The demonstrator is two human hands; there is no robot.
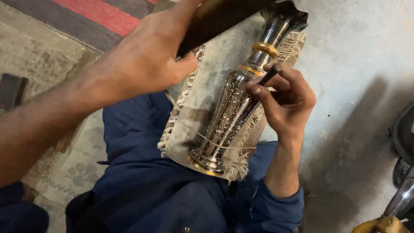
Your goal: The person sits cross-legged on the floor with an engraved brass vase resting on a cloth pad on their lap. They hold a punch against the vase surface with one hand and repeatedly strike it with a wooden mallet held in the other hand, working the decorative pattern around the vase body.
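Note:
A tall silver metal vase (pixel 228 116) with engraved wavy patterns and brass bands lies slanted on a dirty fringed cloth (pixel 194 103) across my blue-clad lap. Its base points toward me and its neck points away. My left hand (pixel 142 60) is raised above the cloth, shut on a dark wooden mallet-like tool (pixel 215 17) that hides part of the vase's mouth. My right hand (pixel 284 99) pinches a thin dark chisel (pixel 269 75) whose tip rests against the vase's upper body. A thin string (pixel 194 131) crosses the vase near its foot.
Grey concrete floor (pixel 353 56) spreads to the right. A red and dark striped rug (pixel 95 17) lies at the top left, a patterned mat (pixel 73 168) at the lower left. Dark and shiny metal objects (pixel 403 172) sit at the right edge, above a yellowish lump (pixel 381 225).

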